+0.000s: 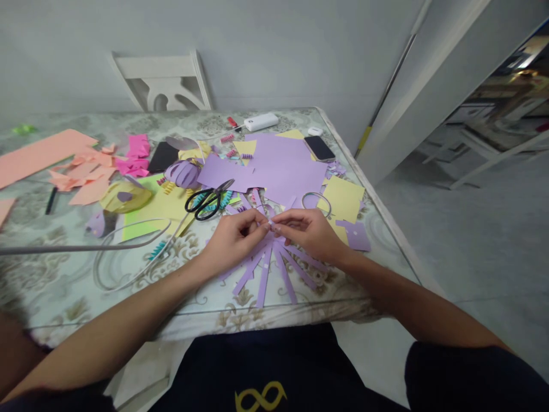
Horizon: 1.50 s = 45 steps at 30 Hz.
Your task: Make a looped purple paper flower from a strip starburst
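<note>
Two hands of mine meet at the centre of the head view: left hand (241,232) and right hand (309,230), fingertips clamped on the purple paper strips (265,274), though the exact bit pinched looks too small to tell. Strips fan out toward lower centre; black-handled scissors (215,192) lie left of centre.

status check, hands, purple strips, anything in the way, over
Left hand and right hand meeting at fingertips, exact grip too small to tell. Purple strips fanned out beneath. Scissors lying close beyond left hand, nothing seen blocking.
</note>
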Available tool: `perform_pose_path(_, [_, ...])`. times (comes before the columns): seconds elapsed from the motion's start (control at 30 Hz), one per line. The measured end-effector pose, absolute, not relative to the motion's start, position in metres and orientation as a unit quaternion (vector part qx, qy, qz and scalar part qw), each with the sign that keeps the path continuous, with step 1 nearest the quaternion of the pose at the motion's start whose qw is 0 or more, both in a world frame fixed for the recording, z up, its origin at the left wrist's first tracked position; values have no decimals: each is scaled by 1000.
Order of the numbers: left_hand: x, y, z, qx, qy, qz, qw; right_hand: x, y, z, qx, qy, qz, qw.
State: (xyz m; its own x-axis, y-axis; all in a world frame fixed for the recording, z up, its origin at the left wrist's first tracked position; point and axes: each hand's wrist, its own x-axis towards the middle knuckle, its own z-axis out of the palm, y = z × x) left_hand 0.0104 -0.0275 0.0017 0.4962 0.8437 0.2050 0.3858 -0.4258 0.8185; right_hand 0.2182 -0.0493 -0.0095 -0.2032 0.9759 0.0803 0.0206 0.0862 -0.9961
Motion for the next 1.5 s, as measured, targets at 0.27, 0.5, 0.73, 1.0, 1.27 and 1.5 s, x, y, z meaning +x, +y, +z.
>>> perform_pose_path(0.27, [11,-28,4,784,393,317,362,217,-50,-11,-428,-581,511,467])
perform_pose_path(0.5, [10,-28,5,787,397,317,350,216,-52,-9,-418,-592,499,475])
perform_pose_path(0.73, [10,-27,5,786,396,319,351,215,-54,-7,-425,-583,503,476])
perform_pose_path(1.0, [9,-25,7,759,419,294,404,217,-55,-6,-414,-574,509,489])
perform_pose_path(1.27, [6,-18,11,769,351,314,432,217,-52,-8,-437,-546,528,481])
perform_pose_path(1.5, [9,-23,7,793,363,321,369,215,-54,-9,-437,-540,542,473])
